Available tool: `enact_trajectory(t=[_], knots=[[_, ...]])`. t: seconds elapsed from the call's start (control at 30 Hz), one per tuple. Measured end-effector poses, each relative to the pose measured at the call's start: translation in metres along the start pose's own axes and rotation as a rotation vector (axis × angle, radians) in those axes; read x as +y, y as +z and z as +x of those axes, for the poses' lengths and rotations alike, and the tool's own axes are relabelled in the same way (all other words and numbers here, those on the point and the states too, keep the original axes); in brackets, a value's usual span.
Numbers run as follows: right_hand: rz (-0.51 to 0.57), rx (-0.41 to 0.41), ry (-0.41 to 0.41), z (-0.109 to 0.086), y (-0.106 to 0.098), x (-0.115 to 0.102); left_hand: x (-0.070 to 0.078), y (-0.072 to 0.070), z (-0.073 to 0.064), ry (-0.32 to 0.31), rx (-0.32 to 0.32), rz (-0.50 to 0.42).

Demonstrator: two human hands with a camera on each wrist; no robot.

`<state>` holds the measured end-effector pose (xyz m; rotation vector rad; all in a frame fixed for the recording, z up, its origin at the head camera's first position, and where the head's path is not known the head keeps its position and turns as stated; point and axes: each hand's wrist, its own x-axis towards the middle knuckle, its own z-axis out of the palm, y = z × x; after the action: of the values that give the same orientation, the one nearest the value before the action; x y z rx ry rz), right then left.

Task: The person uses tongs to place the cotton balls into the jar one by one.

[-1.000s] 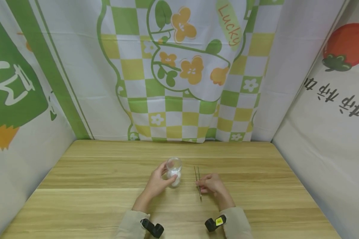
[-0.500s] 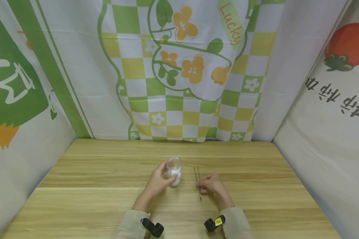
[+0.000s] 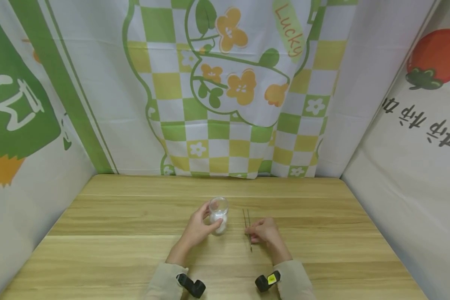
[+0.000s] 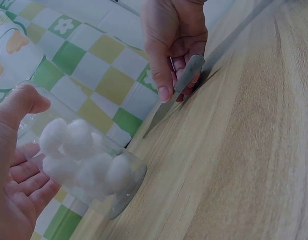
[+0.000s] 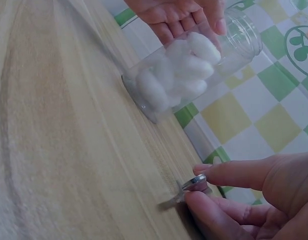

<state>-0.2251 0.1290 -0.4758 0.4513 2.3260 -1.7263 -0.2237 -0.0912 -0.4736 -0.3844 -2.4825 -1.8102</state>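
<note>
My left hand (image 3: 198,229) grips a clear glass jar (image 3: 219,205) around its side, the thumb in front. The jar stands upright on the table with no lid on its mouth. White cotton balls (image 4: 88,157) fill its lower part. To the right, my right hand (image 3: 264,230) pinches a pair of metal tweezers (image 4: 189,74) between thumb and fingers. In the head view the two prongs spread slightly and point away from me, beside the jar and apart from it. The right wrist view shows the rounded end of the tweezers (image 5: 195,182) close over the table.
The wooden table (image 3: 116,250) reaches back to a green and yellow checked curtain (image 3: 217,137). Pale cloth walls (image 3: 405,187) border it on both sides. Each sleeve carries a small black wrist camera (image 3: 191,286).
My right wrist has shifted very slightly to the left, the tweezers still pinched. The left hand and the jar have stayed in place.
</note>
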Motion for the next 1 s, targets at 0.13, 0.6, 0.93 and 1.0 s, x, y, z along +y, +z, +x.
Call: enact_trajectory(t=[0.13,0.6,0.93,1.0], knots=[[-0.031,0.014,-0.014,-0.0013,0.0010,-0.0004,-0.0006,-0.0005,-0.0003,0.003,-0.002,-0.001],[-0.045,0.034,-0.025,-0.0040,0.0042,0.0005,-0.0032,0.0006,-0.0009,0.005,-0.004,0.022],[-0.062,0.032,-0.031,-0.0048,0.0043,0.0005,-0.0013,0.0002,-0.0017,0.014,-0.006,-0.016],[-0.068,0.026,-0.032,-0.0051,0.0038,0.0007,-0.0017,0.0002,-0.0020,0.012,-0.008,-0.018]])
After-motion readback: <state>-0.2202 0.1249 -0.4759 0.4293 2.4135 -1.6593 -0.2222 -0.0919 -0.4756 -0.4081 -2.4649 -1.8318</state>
